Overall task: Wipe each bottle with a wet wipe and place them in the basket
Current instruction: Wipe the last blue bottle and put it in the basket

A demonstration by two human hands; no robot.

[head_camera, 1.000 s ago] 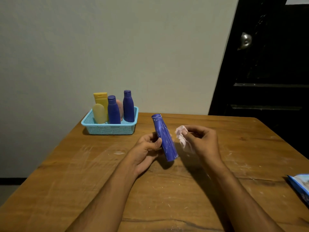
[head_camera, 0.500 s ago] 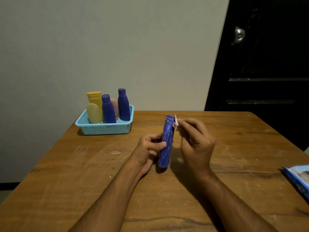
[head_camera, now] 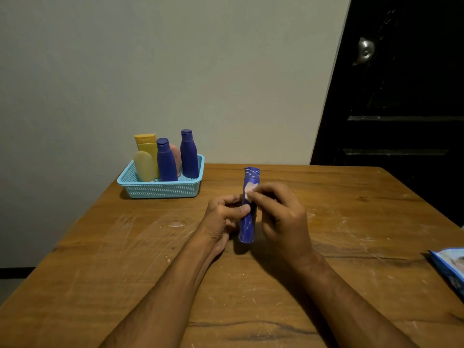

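Observation:
A blue cylindrical bottle [head_camera: 248,217] stands nearly upright above the middle of the wooden table [head_camera: 125,259]. My left hand [head_camera: 222,217] grips its lower half from the left. My right hand [head_camera: 278,217] pinches a small white wet wipe [head_camera: 250,190] and presses it against the bottle's upper part. At the table's far left sits a light blue basket [head_camera: 160,189] holding two blue bottles [head_camera: 166,160], two yellow ones [head_camera: 147,149] and a pinkish one partly hidden behind them.
A blue wet wipe packet [head_camera: 449,266] lies at the table's right edge, cut off by the frame. A dark door with a metal knob [head_camera: 366,50] stands behind the table's right side. A plain wall backs the basket.
The bottle went from tilted to nearly upright. My right hand brought the wipe onto the bottle's top and has slid it down a little along the side.

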